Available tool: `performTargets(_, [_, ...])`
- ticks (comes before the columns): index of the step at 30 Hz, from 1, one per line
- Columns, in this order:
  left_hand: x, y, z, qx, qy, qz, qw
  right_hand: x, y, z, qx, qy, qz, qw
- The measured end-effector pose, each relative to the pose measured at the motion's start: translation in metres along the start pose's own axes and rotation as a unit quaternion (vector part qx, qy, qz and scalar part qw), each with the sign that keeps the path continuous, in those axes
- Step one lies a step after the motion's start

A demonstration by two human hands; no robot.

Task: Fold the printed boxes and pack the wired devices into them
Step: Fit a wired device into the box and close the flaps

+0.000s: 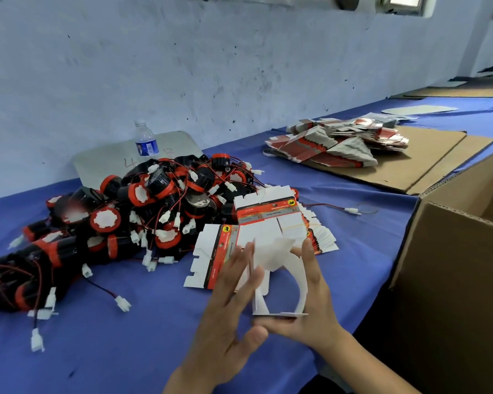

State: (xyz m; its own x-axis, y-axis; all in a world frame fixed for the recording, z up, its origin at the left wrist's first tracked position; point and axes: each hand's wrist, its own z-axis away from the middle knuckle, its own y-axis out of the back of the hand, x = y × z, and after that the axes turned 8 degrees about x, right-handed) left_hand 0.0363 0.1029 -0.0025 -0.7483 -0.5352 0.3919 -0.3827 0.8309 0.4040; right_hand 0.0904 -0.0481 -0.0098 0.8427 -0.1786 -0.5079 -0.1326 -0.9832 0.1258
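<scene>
A white, half-folded printed box [279, 277] stands between my hands above the blue table. My left hand [228, 311] presses its left side with straight fingers. My right hand [305, 302] supports its right side and bottom flap, fingers straight, thumb under the flap. Flat red-and-white box blanks [228, 251] lie just behind, with a small stack [271, 211] beyond them. A big pile of black-and-red wired devices [143, 206] with white connectors fills the left of the table.
An open brown carton [453, 268] stands at the right edge. Further back, stacks of flat blanks [333, 146] lie on cardboard sheets [427, 163]. A water bottle [145, 139] stands by the wall. One loose wire [339, 208] lies near the carton.
</scene>
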Motion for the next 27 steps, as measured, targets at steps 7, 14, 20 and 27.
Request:
performTargets(7, [0.012, 0.006, -0.006, 0.065, -0.017, 0.016, 0.998, -0.016, -0.02, 0.006, -0.06, -0.15, -0.194, 0.968])
performTargets(14, [0.011, 0.009, -0.006, 0.089, 0.048, -0.009, 0.995, -0.025, -0.029, 0.01, 0.005, -0.166, -0.242, 0.956])
performTargets(20, [0.018, 0.008, -0.008, 0.085, 0.064, 0.009, 0.994, -0.035, -0.027, 0.012, 0.035, -0.142, -0.203, 0.968])
performTargets(27, [0.022, 0.009, -0.009, 0.084, 0.063, 0.015, 0.994, -0.027, -0.03, 0.016, 0.055, -0.146, -0.206, 0.966])
